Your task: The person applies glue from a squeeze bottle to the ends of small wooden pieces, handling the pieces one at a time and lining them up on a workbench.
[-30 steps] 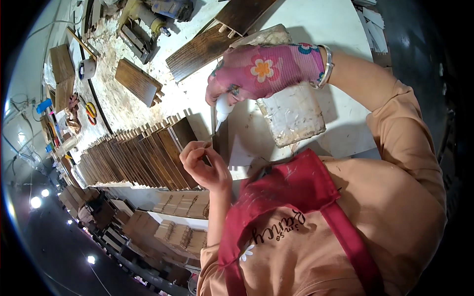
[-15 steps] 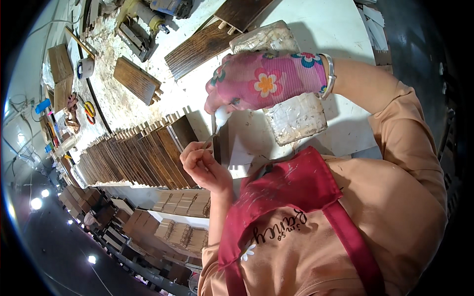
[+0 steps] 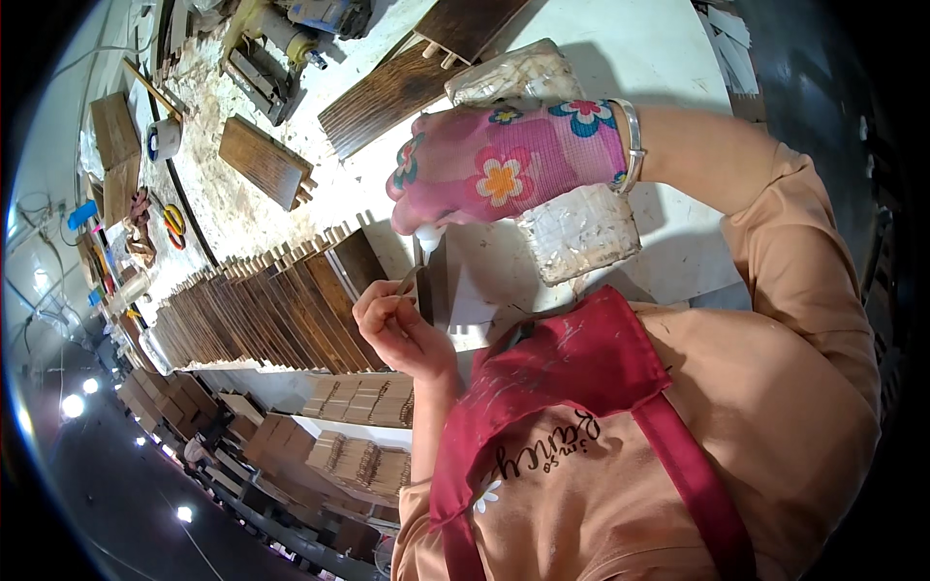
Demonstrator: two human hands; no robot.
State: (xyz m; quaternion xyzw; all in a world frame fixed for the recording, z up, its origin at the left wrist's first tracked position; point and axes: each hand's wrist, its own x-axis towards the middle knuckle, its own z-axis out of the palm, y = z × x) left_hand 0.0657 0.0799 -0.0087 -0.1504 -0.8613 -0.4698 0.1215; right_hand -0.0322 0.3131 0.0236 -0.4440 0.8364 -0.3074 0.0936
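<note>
My right hand (image 3: 504, 169), in a pink flowered glove, is closed round a small bottle whose white nozzle (image 3: 429, 235) points down; the glove hides the bottle's body. Just below that tip, my bare left hand (image 3: 402, 329) pinches a thin brownish strip (image 3: 409, 281), its kind too small to make out. A dark narrow wooden board (image 3: 438, 286) stands on edge beside these fingers. Left of them runs a long row of dark wooden boards (image 3: 281, 305) with pale dowels along their upper edge. Wrapped, stained blocks (image 3: 581, 232) lie beneath and beside my gloved hand.
Loose dowelled boards (image 3: 262, 160) and a long dark plank (image 3: 387, 97) lie on the stained white table. A power tool (image 3: 276, 48) stands at the far left, near scissors (image 3: 174, 226) and a tape roll (image 3: 164, 139). Stacked brown pieces (image 3: 358, 402) sit below the table's edge.
My gloved right hand has shifted left and slightly nearer, carrying the white nozzle along the narrow board toward my left fingers. My left hand stays almost where it was.
</note>
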